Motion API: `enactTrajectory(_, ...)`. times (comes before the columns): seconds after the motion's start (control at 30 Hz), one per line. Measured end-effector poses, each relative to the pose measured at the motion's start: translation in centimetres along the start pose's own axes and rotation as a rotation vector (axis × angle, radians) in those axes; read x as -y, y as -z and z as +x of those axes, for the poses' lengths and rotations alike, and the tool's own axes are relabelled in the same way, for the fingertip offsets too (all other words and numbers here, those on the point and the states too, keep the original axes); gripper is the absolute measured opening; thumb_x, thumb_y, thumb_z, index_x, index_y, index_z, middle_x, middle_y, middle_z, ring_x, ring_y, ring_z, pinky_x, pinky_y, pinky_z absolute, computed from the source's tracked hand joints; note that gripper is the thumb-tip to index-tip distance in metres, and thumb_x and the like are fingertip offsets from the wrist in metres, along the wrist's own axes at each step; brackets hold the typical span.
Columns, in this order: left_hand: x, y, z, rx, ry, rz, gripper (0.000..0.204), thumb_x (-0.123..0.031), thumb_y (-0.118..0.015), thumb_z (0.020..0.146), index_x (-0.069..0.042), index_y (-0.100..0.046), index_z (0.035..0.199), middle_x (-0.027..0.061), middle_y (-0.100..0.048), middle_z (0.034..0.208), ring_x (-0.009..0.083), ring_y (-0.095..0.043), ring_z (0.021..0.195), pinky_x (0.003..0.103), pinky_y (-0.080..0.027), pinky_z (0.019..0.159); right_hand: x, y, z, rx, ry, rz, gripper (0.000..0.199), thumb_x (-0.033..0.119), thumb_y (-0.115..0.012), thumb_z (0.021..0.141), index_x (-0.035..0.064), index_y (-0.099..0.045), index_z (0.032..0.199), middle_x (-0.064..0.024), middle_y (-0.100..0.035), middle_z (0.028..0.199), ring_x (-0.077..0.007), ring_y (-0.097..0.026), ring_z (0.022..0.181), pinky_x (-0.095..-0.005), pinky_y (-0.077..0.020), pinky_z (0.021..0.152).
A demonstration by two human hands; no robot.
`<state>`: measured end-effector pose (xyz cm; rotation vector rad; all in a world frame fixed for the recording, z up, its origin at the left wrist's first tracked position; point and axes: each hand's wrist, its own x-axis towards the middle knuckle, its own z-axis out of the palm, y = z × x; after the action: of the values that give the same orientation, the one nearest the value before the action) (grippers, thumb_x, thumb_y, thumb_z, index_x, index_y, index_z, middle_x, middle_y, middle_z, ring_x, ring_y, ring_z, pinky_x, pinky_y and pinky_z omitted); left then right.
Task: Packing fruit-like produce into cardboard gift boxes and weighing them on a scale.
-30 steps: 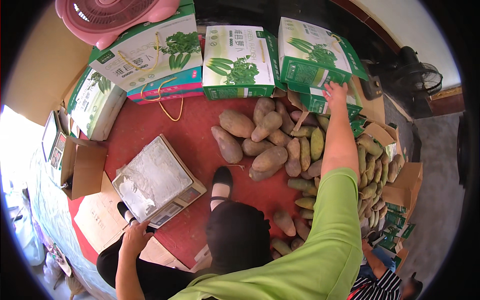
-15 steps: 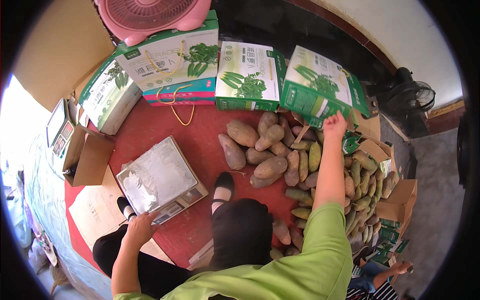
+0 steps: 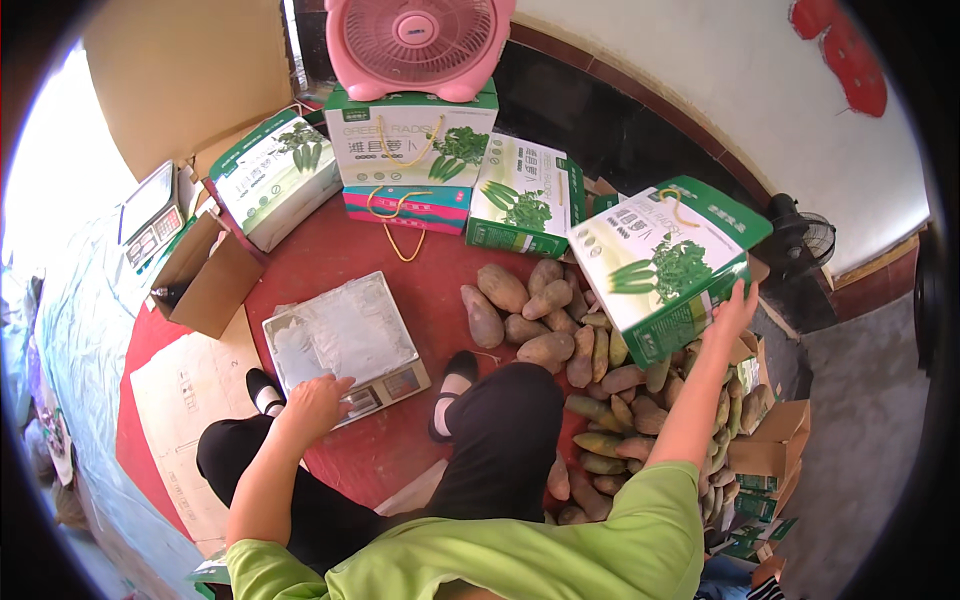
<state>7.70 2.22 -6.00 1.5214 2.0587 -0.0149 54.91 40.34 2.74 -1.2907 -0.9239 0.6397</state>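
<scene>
Carton in hand: we have the green-and-white carton [image 3: 640, 270] tilted over the far right edge of the vegetable pile [image 3: 545, 350], its printed face up.
Right hand: our right hand [image 3: 732, 312] grips the carton's near right edge.
Left hand: our left hand [image 3: 318, 405] lies at the near edge of the scale [image 3: 345, 325], fingers loosely extended, holding nothing we can see; we cannot tell how firmly it touches.
Carton's progress: we judge the lifting done; the carton is not set on the scale, and we cannot tell whether it is filled.
Left over: many vegetables lie loose on the red mat [image 3: 440, 270].
Back row: we see another carton [image 3: 525, 190] beside a teal-and-pink box [image 3: 450, 212], and a pink fan [image 3: 415, 90] on top of a standing carton [image 3: 365, 160].
Since half a second ago: the carton has swung away from the row, toward us; our left hand stays by the scale.
</scene>
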Motion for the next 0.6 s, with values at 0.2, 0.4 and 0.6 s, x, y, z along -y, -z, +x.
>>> enactTrajectory(0.2, 1.2, 0.3, -1.4, -0.118, -0.011, -0.02, 0.042, -0.028, -0.066, 0.08, -0.011, -0.057, 0.117, 0.0146, -0.061, 0.1, 0.0332, -0.059, 0.096, 0.042, -0.047, 0.08, 6.4, -5.5, -3.6, 0.092, 0.438, -0.63, 0.051, 0.033, -0.057, 0.088, 0.0143, -0.043, 0.134, -0.0077, -0.065, 0.09, -0.0223, -0.063, 0.081, -0.0339, -0.0465, 0.073)
enactTrajectory(0.4, 2.4, 1.0, -2.5, -0.165, 0.044, -0.049, 0.042, -0.027, -0.066, 0.079, -0.011, -0.057, 0.117, 0.0154, -0.062, 0.101, 0.0325, -0.06, 0.097, 0.043, -0.048, 0.08, 8.6, -11.7, -11.1, 0.251, 0.776, -0.728, 0.042, 0.034, -0.057, 0.087, 0.0196, -0.05, 0.126, -0.0046, -0.063, 0.067, -0.0279, -0.063, 0.064, -0.0411, -0.0464, 0.06)
enactTrajectory(0.6, 3.9, 1.1, -3.1, -0.172, 0.121, -0.085, 0.046, -0.026, -0.066, 0.078, -0.013, -0.057, 0.12, 0.0146, -0.062, 0.104, 0.032, -0.058, 0.1, 0.041, -0.046, 0.085, 10.8, -16.4, -18.9, 0.471, 0.778, -0.274, 0.03, 0.027, -0.063, 0.085, 0.0133, -0.058, 0.112, -0.0042, -0.062, 0.064, -0.02, -0.061, 0.058, -0.0327, -0.0456, 0.056)
